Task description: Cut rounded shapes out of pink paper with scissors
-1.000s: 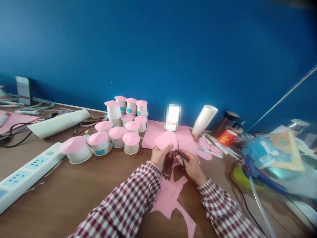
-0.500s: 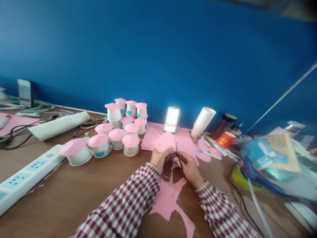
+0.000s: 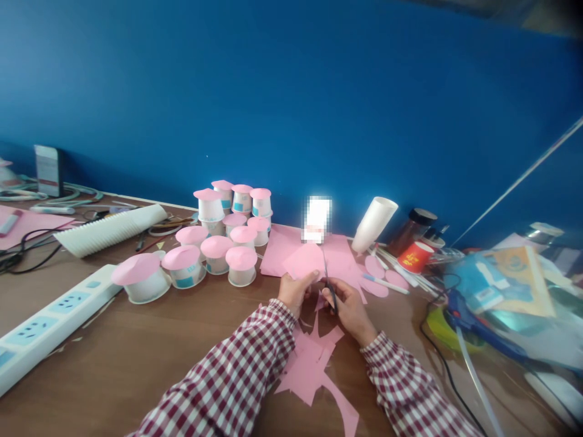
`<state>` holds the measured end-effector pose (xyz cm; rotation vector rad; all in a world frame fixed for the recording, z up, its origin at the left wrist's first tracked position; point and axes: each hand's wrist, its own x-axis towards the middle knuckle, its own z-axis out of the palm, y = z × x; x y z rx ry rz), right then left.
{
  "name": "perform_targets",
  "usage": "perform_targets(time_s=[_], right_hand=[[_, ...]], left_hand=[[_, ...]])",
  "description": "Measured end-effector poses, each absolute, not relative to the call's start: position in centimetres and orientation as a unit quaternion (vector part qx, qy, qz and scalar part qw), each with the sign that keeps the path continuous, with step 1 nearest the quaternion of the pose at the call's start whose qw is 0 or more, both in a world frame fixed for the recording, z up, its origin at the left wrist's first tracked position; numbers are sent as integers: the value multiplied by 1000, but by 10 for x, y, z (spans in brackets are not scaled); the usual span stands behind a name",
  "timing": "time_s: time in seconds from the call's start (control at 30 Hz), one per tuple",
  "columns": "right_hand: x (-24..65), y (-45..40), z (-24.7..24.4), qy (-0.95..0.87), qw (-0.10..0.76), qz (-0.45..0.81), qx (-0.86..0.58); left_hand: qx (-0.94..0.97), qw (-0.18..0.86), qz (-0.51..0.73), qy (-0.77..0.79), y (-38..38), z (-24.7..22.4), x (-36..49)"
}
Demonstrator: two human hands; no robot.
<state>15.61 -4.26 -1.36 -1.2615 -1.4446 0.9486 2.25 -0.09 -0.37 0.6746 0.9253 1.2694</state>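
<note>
My left hand [image 3: 295, 290] pinches the lower edge of a pink paper piece [image 3: 305, 260], thumb on top. In my right hand [image 3: 350, 308] is a pair of scissors [image 3: 331, 296], its dark handles in my fingers. The blades point away from me along the right side of the paper. Beneath and behind lies a larger pink sheet [image 3: 272, 255]. Pink paper scraps [image 3: 306, 364] with jagged edges lie on the table between my forearms. Several pink paper discs [image 3: 374, 267] rest right of the sheet, with a white pen [image 3: 387, 284] across them.
Several paper cups with pink tops [image 3: 241, 264] stand left of my hands. A power strip [image 3: 50, 321] and a stack of white cups [image 3: 113, 229] lie further left. On the right are tilted white cups [image 3: 374, 224], a red cup [image 3: 415, 257] and a blue glue gun [image 3: 483, 331].
Very little differs. Both hands, the pink paper and the scissors have shifted slightly to the right in view.
</note>
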Motion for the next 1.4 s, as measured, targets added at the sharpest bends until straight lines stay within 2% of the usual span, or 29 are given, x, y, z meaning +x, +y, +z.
perform_targets(time_s=[1.4], right_hand=[[158, -43, -14, -595, 474, 378, -528]], left_hand=[[287, 659, 564, 407, -2, -2, 23]])
